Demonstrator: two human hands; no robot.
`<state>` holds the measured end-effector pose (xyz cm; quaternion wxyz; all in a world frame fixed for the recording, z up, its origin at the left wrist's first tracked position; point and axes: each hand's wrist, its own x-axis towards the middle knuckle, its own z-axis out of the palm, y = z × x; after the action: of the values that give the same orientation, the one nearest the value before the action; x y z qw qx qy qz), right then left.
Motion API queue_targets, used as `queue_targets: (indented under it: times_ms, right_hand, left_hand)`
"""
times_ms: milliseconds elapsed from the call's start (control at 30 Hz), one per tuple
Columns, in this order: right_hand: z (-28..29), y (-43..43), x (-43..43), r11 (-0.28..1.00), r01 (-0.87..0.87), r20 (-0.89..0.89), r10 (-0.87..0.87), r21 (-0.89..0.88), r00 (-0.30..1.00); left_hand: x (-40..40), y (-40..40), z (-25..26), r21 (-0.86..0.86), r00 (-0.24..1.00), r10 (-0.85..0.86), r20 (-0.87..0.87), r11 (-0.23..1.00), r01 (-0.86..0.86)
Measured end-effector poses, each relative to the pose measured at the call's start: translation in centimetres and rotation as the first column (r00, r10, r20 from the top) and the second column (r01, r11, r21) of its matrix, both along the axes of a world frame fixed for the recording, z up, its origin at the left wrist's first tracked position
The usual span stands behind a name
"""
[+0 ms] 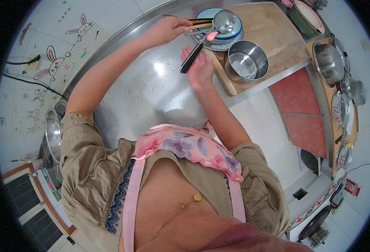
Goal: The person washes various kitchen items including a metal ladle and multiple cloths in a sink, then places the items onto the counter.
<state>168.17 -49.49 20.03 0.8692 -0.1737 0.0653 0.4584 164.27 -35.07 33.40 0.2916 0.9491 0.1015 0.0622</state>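
My left hand [171, 30] has its fingertips closed around the near ends of several chopsticks [200, 27], which lie across a blue-rimmed bowl [205, 14]. On the same bowl rests a steel ladle [225, 19], its black handle [191, 59] slanting down across my right hand [203, 71]. That hand is palm up with its fingers spread, below the handle; firm contact is unclear. A metal spoon [225, 29] and a small pink item [212, 36] lie by the ladle's neck. Beneath the bowl sits a speckled blue dish [219, 47].
A steel pot [249, 61] stands on the wooden cutting board [266, 25], right of my right hand. The wet steel counter [134, 91] spreads below my arms. A green basin [304, 20] is at upper right; several pots and lidded dishes [340, 108] line the right-hand counter.
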Motion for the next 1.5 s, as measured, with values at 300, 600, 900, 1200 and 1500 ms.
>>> queue_targets:
  times_ms: [300,600,900,1200,1500]
  right_hand:
    - [-1.5,3.3,-9.1,0.871,-0.444,0.185,0.482,-0.213,0.857]
    - [1.6,8.6,-16.6,0.78,-0.519,0.692,0.589,-0.35,0.418]
    - [8.9,15.9,-28.6,0.747,-0.542,0.818,0.548,-0.384,0.175]
    - [16.0,27.2,-49.5,0.606,-0.619,0.836,0.526,-0.499,-0.158]
    - [19.4,34.2,-65.6,0.565,-0.517,0.763,0.528,-0.643,-0.372]
  left_hand:
    - [-13.3,2.9,-0.1,-0.355,0.946,0.324,0.027,0.888,-0.294]
    - [-27.2,1.9,1.4,-0.158,0.803,0.584,0.116,0.809,-0.566]
    - [-46.7,4.8,1.1,-0.353,0.504,0.799,0.328,0.599,-0.719]
    - [-69.9,8.2,3.6,-0.565,0.251,0.921,0.298,0.382,-0.731]
    - [-89.1,14.2,0.7,-0.527,0.156,0.879,0.451,0.403,-0.748]
